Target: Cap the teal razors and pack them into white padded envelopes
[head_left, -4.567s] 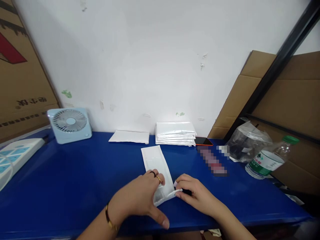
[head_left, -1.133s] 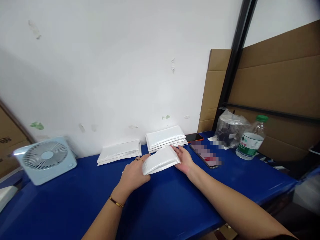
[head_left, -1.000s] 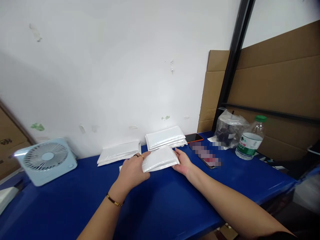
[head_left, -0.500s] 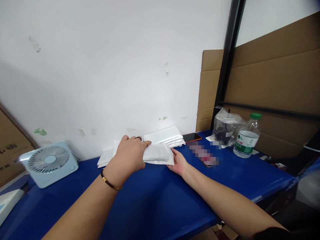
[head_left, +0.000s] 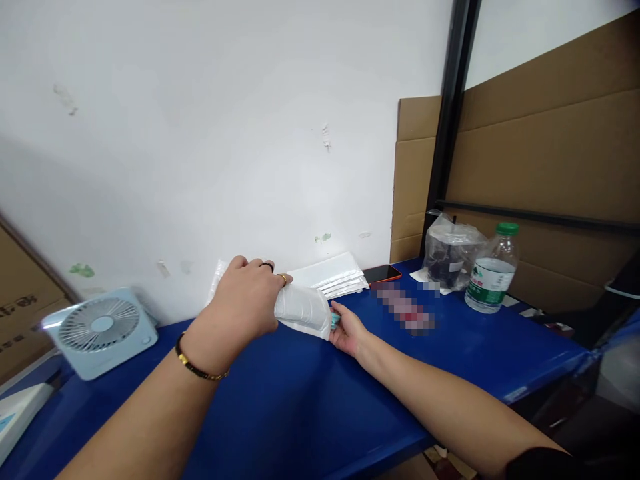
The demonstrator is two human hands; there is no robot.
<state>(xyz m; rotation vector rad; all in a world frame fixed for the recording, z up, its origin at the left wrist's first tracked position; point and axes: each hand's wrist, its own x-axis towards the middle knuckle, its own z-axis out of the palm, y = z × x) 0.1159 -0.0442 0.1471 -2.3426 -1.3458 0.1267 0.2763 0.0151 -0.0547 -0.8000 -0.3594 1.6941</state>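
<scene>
Head view: left hand point(head_left: 250, 293), half-curled, grips the envelope point(head_left: 305, 311) reaching across to the right hand point(head_left: 349, 331), whose nearly closed fingers hold a teal item point(head_left: 335, 321), newly visible; that end is probably open.

I make out a slim dark bracelet point(head_left: 193, 363) around the left wrist, broken up by shiny gold-coloured sections. On the fingers of the left hand point(head_left: 253, 293) I see two rings: a narrow black ring point(head_left: 267, 265) and a gold-coloured ring point(head_left: 283, 277). Above the bare right forearm point(head_left: 430, 390), I spot a plain black sleeve point(head_left: 543, 463), too dark to show any weave.
</scene>
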